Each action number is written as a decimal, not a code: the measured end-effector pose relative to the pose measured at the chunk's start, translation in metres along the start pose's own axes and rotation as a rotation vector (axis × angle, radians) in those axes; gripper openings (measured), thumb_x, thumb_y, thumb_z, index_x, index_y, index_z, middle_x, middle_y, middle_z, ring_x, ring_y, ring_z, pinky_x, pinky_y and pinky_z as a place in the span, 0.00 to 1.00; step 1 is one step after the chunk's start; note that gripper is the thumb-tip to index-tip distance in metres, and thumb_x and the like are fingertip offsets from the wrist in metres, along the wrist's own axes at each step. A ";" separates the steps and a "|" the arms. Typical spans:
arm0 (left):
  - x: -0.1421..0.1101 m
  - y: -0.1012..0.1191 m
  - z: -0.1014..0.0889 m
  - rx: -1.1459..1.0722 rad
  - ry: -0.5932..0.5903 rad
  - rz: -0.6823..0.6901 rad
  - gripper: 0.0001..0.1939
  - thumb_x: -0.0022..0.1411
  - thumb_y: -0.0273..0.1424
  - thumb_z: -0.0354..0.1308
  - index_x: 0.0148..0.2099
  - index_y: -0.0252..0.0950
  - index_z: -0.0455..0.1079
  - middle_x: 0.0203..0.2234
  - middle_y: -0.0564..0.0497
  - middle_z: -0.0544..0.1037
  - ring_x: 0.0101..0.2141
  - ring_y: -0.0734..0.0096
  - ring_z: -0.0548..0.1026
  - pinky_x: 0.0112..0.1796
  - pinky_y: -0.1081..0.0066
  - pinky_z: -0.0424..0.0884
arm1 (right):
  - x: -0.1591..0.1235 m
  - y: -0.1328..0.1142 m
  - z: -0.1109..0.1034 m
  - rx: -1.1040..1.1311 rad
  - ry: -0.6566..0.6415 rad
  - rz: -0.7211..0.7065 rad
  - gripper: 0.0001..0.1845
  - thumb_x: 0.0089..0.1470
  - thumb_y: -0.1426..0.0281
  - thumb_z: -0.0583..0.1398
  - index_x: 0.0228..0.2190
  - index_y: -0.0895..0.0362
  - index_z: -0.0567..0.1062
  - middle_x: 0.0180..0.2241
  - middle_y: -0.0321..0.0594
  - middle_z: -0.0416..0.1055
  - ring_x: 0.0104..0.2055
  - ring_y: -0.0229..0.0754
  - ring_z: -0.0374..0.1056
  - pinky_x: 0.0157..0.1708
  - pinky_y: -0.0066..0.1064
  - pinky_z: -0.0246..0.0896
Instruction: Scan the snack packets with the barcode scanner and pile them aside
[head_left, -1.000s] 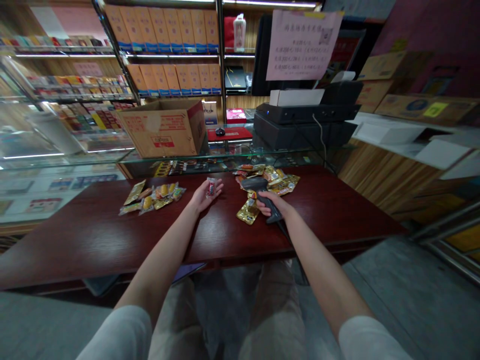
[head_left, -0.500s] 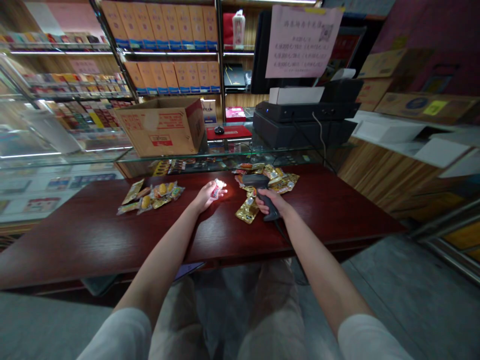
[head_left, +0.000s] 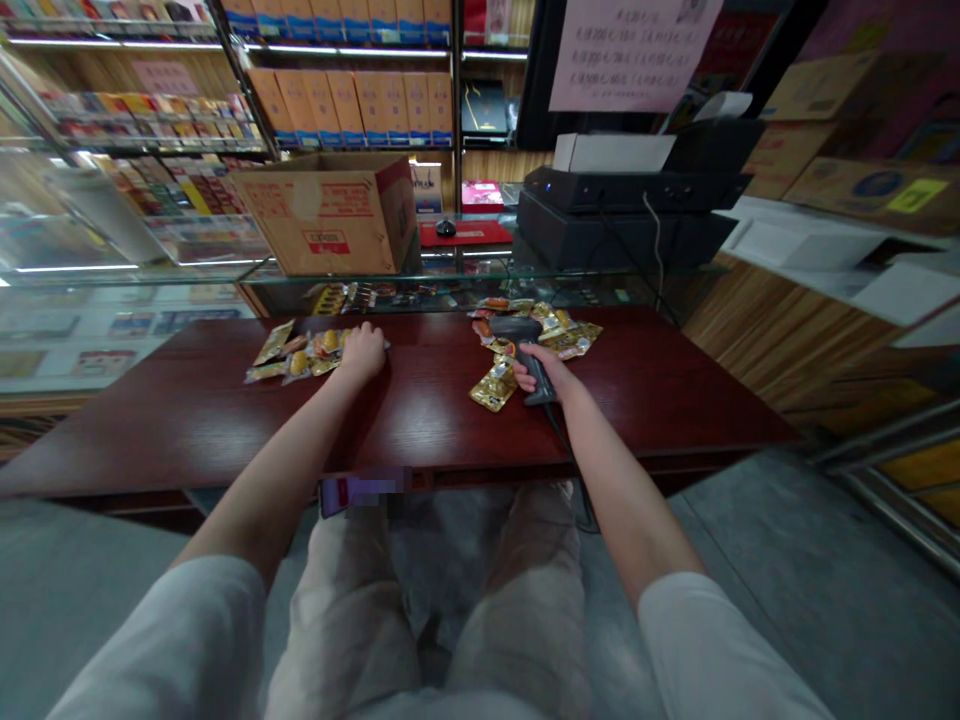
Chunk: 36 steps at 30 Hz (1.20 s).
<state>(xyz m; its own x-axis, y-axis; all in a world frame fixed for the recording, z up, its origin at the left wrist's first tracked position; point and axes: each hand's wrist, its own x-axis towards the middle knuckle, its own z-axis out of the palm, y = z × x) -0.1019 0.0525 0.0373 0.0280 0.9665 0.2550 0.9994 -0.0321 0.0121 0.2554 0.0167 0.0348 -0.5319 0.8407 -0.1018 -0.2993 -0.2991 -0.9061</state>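
Note:
My left hand [head_left: 364, 352] lies knuckles up on the dark red table [head_left: 442, 425], against the right edge of a pile of yellow snack packets [head_left: 296, 355]. Its fingers are curled under and hide whatever is in them. My right hand [head_left: 541, 372] is wrapped round the handle of a dark barcode scanner [head_left: 516, 329], whose head points left over a second heap of packets [head_left: 564, 338]. A gold packet [head_left: 495, 385] lies just left of that hand. The scanner's cable [head_left: 571, 470] drops over the table's near edge.
Behind the table is a glass counter carrying a cardboard box [head_left: 330, 215], a mouse [head_left: 445, 228] on a red mat and a black register with printer [head_left: 622, 205]. Shelves of boxed goods fill the back wall. A blurred flat object [head_left: 360, 492] sits under the table's near edge.
My left hand, which held a small red packet palm up beside the scanner, has turned over and moved left to the yellow pile. The right hand stays on the scanner. The camera tilted down.

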 end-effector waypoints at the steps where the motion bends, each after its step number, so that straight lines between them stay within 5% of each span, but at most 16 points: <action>1: -0.005 -0.008 -0.002 0.054 -0.002 0.004 0.19 0.65 0.23 0.42 0.49 0.24 0.72 0.49 0.27 0.72 0.52 0.42 0.70 0.50 0.51 0.66 | 0.000 0.000 0.000 -0.003 -0.001 0.007 0.16 0.55 0.59 0.61 0.27 0.54 0.62 0.17 0.29 0.60 0.13 0.30 0.50 0.11 0.22 0.48; 8: -0.021 -0.022 0.000 0.137 0.157 -0.095 0.22 0.64 0.22 0.41 0.51 0.27 0.74 0.50 0.29 0.73 0.58 0.41 0.64 0.58 0.38 0.51 | 0.001 0.002 0.001 -0.023 0.003 0.033 0.14 0.55 0.59 0.61 0.30 0.55 0.63 0.17 0.28 0.60 0.14 0.30 0.50 0.11 0.22 0.47; 14: -0.010 0.040 0.005 -0.045 0.081 0.195 0.21 0.67 0.34 0.47 0.57 0.31 0.69 0.55 0.34 0.70 0.58 0.48 0.66 0.62 0.48 0.52 | 0.001 -0.002 -0.001 -0.013 0.030 0.036 0.15 0.55 0.58 0.61 0.34 0.55 0.65 0.17 0.27 0.60 0.14 0.30 0.50 0.12 0.22 0.48; 20: 0.031 0.101 0.018 -0.206 -0.071 0.238 0.24 0.67 0.38 0.50 0.61 0.31 0.64 0.58 0.34 0.67 0.58 0.49 0.67 0.58 0.55 0.62 | -0.002 -0.007 -0.010 0.027 0.158 -0.019 0.15 0.54 0.58 0.62 0.34 0.56 0.67 0.16 0.27 0.61 0.13 0.30 0.51 0.11 0.23 0.49; 25: 0.068 0.115 0.036 -0.378 -0.102 0.222 0.35 0.62 0.33 0.55 0.69 0.34 0.54 0.68 0.34 0.55 0.64 0.47 0.60 0.60 0.51 0.60 | -0.001 -0.008 -0.015 0.063 0.168 -0.058 0.15 0.53 0.59 0.63 0.31 0.55 0.66 0.16 0.28 0.61 0.13 0.30 0.51 0.11 0.23 0.49; 30: 0.081 0.130 0.050 -0.409 -0.110 0.284 0.37 0.58 0.24 0.52 0.69 0.44 0.56 0.68 0.40 0.57 0.67 0.49 0.55 0.62 0.39 0.51 | 0.003 -0.007 -0.017 0.063 0.142 -0.066 0.17 0.50 0.58 0.64 0.32 0.55 0.66 0.16 0.28 0.61 0.13 0.30 0.52 0.10 0.23 0.48; 36: 0.085 0.131 0.057 -0.430 -0.128 0.334 0.27 0.62 0.27 0.50 0.64 0.42 0.64 0.67 0.42 0.61 0.65 0.55 0.59 0.62 0.47 0.55 | 0.004 -0.005 -0.017 0.053 0.136 -0.052 0.16 0.52 0.57 0.63 0.34 0.55 0.67 0.16 0.27 0.62 0.13 0.30 0.53 0.11 0.22 0.49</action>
<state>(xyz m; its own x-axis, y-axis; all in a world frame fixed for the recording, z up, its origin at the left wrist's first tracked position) 0.0329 0.1445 0.0056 0.3710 0.9082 0.1936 0.8383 -0.4172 0.3509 0.2683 0.0299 0.0322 -0.4035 0.9079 -0.1133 -0.3672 -0.2741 -0.8888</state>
